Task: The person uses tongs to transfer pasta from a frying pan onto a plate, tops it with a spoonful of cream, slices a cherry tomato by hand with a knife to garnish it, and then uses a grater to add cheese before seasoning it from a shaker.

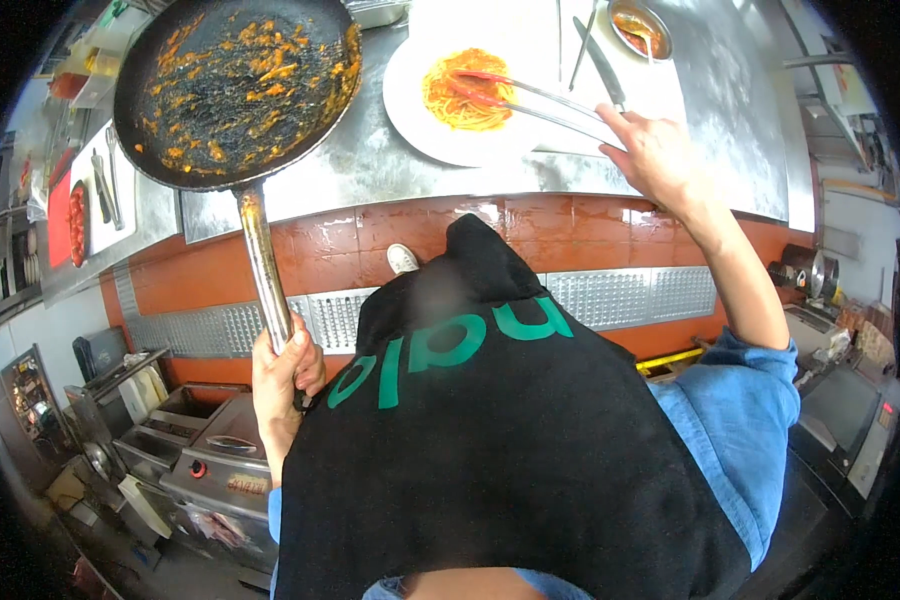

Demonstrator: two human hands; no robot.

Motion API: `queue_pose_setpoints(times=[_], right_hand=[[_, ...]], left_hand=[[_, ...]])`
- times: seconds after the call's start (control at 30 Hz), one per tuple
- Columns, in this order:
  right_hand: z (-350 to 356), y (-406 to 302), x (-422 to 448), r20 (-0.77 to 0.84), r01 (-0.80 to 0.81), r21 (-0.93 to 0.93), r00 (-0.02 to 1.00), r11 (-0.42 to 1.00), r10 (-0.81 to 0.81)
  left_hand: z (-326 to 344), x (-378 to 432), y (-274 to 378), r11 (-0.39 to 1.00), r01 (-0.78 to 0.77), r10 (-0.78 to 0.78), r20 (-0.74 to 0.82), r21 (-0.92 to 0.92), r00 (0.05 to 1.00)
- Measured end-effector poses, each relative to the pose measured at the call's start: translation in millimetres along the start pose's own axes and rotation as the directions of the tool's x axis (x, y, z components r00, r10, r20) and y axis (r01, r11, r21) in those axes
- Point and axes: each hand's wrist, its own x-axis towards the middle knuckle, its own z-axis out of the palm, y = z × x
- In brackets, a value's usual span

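My left hand (289, 360) grips the metal handle of a black frying pan (240, 97). Orange sauce residue streaks the pan's inner surface, and the pan is held out at the left, over the counter's edge. My right hand (656, 157) holds a pair of metal tongs (562, 105) with red tips. Those tips rest on a mound of sauced spaghetti (469, 90), at the middle of a white plate (405, 97). The plate sits on the steel counter near its front edge.
A knife (600, 64) and a thin dark rod (583, 45) lie right of the plate on a white board. Behind them stands a metal bowl (664, 37) of sauce with a spoon. At left, a side counter bears a red board (60, 217) and utensils. The tiled floor (592, 225) looks wet.
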Motion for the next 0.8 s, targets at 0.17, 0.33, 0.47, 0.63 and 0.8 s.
queue_pose_setpoints(times=[0.17,0.33,0.47,0.63,0.8], right_hand=[[-6,-13,-2,-0.122,0.062,-0.005,0.991,0.998,-0.062],[-10,-18,5,0.029,-0.011,0.130,1.000,0.991,0.007],[-32,-18,9,0.089,-0.106,-0.046,0.990,0.993,0.110],[-43,-23,45,0.096,-0.182,-0.015,0.978,0.983,0.183],[-56,-17,47,0.076,-0.167,0.000,0.983,0.986,0.167]], left_hand=[[-13,2,-17,0.999,0.014,-0.017,-0.054,-0.040,0.998],[-30,5,-25,0.992,0.027,-0.031,-0.028,-0.124,0.999],[-43,7,-32,0.982,0.040,-0.037,0.018,-0.185,0.999],[-61,18,-34,0.959,0.076,-0.046,0.114,-0.272,0.992],[-67,26,-34,0.917,0.141,-0.113,0.097,-0.372,0.989]])
